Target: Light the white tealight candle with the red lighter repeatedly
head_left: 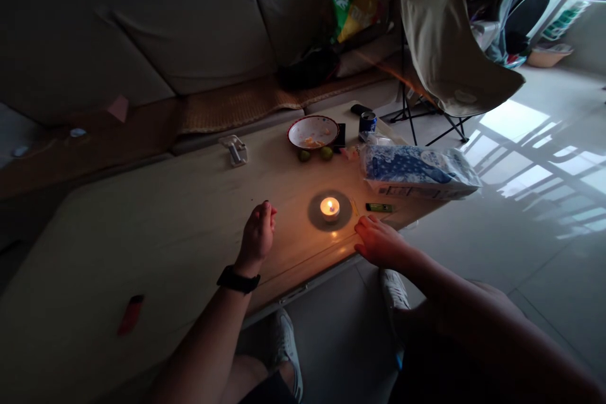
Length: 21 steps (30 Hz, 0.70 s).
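Lit tealight candle (330, 207), metal-cupped, sits on a round dark mat (312, 218) on the glossy tabletop (189, 214), between both hands, touching neither. Left hand (258, 233): fingers loosely curled together, empty. Right hand (379, 241): fingers slightly apart, resting on the tabletop, near a green lighter (379, 207).

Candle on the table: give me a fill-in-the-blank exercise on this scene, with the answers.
The black band is on the ____ wrist. The candle is ____. ____ limes lie beside the bowl. The can is mostly ____.

Missing words: left; lit; two; blue.
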Tool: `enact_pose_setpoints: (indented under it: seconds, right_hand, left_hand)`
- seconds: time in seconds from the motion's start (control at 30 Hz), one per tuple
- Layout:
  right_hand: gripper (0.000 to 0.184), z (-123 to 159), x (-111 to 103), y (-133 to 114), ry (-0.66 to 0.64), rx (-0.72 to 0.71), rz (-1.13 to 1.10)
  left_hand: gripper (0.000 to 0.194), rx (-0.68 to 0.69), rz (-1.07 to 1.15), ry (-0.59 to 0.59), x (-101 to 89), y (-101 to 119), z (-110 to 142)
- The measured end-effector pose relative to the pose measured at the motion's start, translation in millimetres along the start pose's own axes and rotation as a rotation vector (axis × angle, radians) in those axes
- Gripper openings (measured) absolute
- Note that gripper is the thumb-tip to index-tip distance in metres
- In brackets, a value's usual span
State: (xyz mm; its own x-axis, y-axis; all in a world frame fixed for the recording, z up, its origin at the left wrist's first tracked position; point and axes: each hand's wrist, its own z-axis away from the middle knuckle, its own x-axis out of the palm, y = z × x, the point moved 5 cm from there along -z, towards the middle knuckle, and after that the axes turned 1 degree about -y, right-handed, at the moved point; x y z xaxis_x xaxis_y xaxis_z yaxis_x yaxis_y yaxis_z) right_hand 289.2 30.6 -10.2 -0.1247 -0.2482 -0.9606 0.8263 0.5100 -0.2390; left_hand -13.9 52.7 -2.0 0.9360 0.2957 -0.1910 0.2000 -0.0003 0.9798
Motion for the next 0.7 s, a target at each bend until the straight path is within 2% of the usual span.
enact_pose_setpoints:
  seconds: [0.4, 0.57, 0.7]
  right_hand:
    - [0.021, 1, 0, 1, -0.022, -0.007, -0.030]
    - [0.020, 1, 1, 1, -0.015, -0.007, -0.027]
    - [0.022, -1, 3, 2, -0.006, 0.001, -0.021]
  left_hand:
    - [0.051, 0.066, -0.089, -0.051, -0.7, -7, -1]
    - [0.044, 0.257, -0.362, -0.069, 6.2, 17, 8]
    - [0.031, 0.452, -0.666, -0.106, 26.6, 37, 19]
